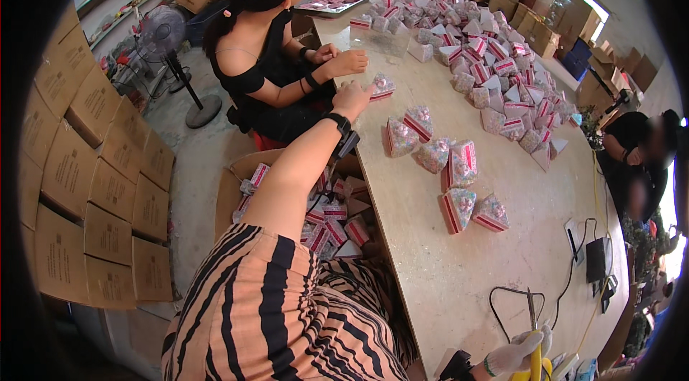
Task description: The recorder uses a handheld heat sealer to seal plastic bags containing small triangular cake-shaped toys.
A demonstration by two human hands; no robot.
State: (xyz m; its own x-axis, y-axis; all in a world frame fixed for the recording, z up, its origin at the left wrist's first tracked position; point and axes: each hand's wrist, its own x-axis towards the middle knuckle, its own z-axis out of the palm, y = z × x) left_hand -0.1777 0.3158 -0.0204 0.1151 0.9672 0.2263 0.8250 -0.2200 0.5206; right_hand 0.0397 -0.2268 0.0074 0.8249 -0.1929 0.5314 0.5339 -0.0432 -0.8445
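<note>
One pink-banded packet (383,87), right of left hand (351,100), at fingertips

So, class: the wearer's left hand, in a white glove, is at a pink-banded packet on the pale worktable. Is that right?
Not quite. The head view shows the left hand ungloved; the right hand wears the white glove. The left hand is indeed at a pink-banded packet on the pale worktable.

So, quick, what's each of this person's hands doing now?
Left hand: at a small packet; grip can't be told.
Right hand: closed, holding a yellow-handled tool.
</note>
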